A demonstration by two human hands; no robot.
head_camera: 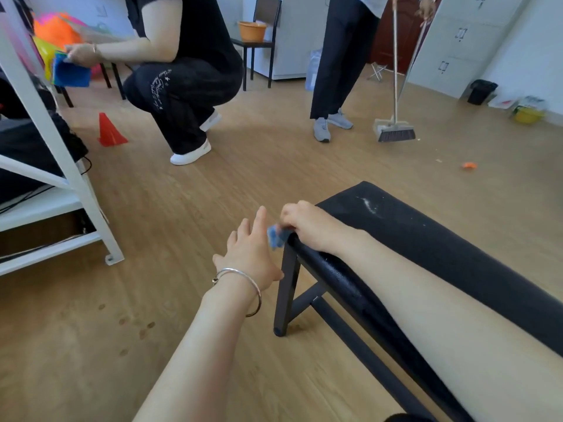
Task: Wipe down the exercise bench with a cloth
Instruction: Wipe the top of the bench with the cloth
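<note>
A black padded exercise bench (441,248) runs from the lower right toward the middle, on a black metal frame. A white dusty smear marks its far end. My right hand (307,223) rests on the bench's left front corner, shut on a small blue cloth (276,236) that pokes out over the edge. My left hand (251,251) hovers just left of that corner, fingers spread, holding nothing; a silver bangle circles its wrist.
A white metal rack (54,153) stands at the left. A red cone (109,130) sits on the wooden floor. One person (182,71) squats with blue cloths, another (338,56) sweeps with a broom (395,132). A chair with an orange basin (251,30) stands behind.
</note>
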